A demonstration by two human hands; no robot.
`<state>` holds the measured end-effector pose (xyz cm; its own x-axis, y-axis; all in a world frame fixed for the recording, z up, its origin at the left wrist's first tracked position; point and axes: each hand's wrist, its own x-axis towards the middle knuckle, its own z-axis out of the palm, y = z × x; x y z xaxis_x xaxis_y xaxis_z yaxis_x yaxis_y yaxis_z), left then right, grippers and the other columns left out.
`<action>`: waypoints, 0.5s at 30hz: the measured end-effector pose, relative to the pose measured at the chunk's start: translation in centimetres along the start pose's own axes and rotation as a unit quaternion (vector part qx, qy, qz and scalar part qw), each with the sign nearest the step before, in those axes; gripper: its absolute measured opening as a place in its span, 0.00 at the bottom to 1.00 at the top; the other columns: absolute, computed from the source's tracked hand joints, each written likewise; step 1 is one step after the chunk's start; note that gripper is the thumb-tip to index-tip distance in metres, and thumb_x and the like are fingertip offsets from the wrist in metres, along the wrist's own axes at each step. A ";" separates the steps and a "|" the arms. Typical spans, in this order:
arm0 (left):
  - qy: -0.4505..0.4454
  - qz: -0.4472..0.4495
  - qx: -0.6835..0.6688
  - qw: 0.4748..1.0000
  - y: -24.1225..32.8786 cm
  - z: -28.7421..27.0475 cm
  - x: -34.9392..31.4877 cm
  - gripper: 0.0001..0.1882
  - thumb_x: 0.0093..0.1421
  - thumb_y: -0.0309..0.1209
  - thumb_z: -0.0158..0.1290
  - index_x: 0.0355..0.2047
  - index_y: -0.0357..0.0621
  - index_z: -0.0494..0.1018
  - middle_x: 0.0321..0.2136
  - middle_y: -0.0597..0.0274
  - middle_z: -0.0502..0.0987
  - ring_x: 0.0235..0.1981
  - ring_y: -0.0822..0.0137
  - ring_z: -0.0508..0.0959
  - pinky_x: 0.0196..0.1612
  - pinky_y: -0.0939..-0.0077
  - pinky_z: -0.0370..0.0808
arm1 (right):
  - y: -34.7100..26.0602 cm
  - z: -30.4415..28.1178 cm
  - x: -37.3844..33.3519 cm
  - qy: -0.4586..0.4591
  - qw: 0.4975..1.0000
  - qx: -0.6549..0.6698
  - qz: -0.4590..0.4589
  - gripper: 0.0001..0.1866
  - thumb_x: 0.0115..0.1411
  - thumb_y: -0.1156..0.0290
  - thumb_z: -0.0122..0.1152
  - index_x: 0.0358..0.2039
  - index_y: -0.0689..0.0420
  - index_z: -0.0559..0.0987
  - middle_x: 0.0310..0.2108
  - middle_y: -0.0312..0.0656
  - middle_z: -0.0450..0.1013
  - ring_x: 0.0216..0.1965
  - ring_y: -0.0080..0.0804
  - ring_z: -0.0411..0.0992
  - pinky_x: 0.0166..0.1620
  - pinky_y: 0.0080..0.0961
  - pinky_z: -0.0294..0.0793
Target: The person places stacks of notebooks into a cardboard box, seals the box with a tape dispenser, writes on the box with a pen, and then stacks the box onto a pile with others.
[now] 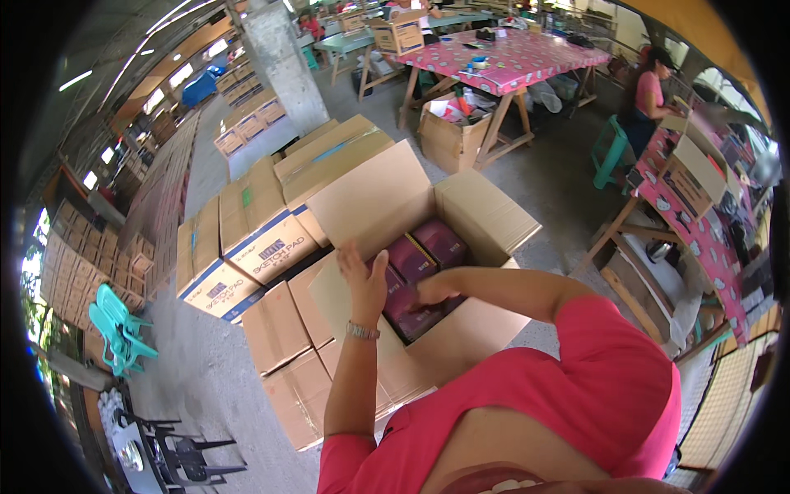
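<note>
In front of me stands an open cardboard carton (485, 206) with its flaps raised. Dark purple packs (411, 259) fill it, lying snugly side by side, and a yellow line runs along one of them. My left hand (364, 280), with a watch on its wrist, is at the carton's left side by the flap, thumb and fingers apart. My right hand (434, 291) reaches down into the carton over the nearer purple packs (403, 309). Its fingertips are partly hidden and blurred, so whether they grip a pack does not show.
Closed cartons (288, 329) stand against the open one's left side, with larger printed cartons (263, 239) behind. A concrete pillar (284, 66) rises beyond. Pink-covered tables (510, 62) stand at the back and right, where a person (650, 99) sits. Teal chairs (119, 325) are at left.
</note>
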<state>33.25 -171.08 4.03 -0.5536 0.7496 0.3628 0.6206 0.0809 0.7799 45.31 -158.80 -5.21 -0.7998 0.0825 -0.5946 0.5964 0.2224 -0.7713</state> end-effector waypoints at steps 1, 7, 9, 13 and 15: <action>-0.032 0.057 0.035 0.997 -0.9 1.8 1.1 0.33 0.58 0.41 0.52 0.58 0.35 0.55 0.60 0.37 0.52 0.63 0.40 0.49 0.63 0.53 0.50 | 0.8 0.5 1.3 0.004 1.000 -0.015 -0.009 0.32 0.57 0.57 0.60 0.57 0.61 0.61 0.47 0.47 0.72 0.46 0.35 0.71 0.48 0.31 0.70; -0.364 -0.009 0.006 0.931 -7.2 10.2 2.3 0.27 0.61 0.42 0.46 0.56 0.40 0.62 0.58 0.42 0.60 0.60 0.46 0.58 0.59 0.56 0.59 | 0.4 1.4 2.9 0.093 0.885 -0.442 -0.115 0.24 0.56 0.55 0.58 0.48 0.59 0.75 0.44 0.53 0.73 0.44 0.43 0.73 0.50 0.36 0.69; -0.518 -0.058 -0.033 0.853 -7.3 9.3 2.5 0.24 0.64 0.43 0.40 0.56 0.44 0.65 0.58 0.45 0.61 0.61 0.50 0.57 0.61 0.57 0.56 | -0.9 1.8 -0.1 0.047 0.911 -0.410 -0.008 0.25 0.57 0.56 0.56 0.49 0.59 0.73 0.45 0.53 0.72 0.45 0.43 0.72 0.49 0.37 0.69; -0.713 0.072 0.188 0.672 -9.0 9.0 0.6 0.26 0.63 0.43 0.38 0.60 0.47 0.59 0.61 0.50 0.58 0.63 0.51 0.55 0.64 0.52 0.47 | -3.1 3.7 -12.2 0.124 0.941 -0.303 -0.083 0.27 0.58 0.55 0.55 0.53 0.60 0.70 0.48 0.54 0.71 0.48 0.45 0.71 0.49 0.38 0.69; -0.667 0.363 0.350 0.549 -9.8 10.3 -0.3 0.28 0.61 0.46 0.40 0.59 0.49 0.61 0.58 0.51 0.62 0.62 0.53 0.56 0.61 0.44 0.48 | 1.9 2.8 -18.8 0.240 0.920 -0.243 -0.193 0.29 0.58 0.55 0.56 0.55 0.59 0.68 0.51 0.53 0.69 0.50 0.46 0.69 0.52 0.37 0.68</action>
<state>33.07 -165.29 -9.00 0.5898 0.5279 -0.6112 0.7285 -0.6743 0.1206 61.67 -162.59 3.84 -0.9531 0.3001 -0.0390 0.2542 0.7241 -0.6411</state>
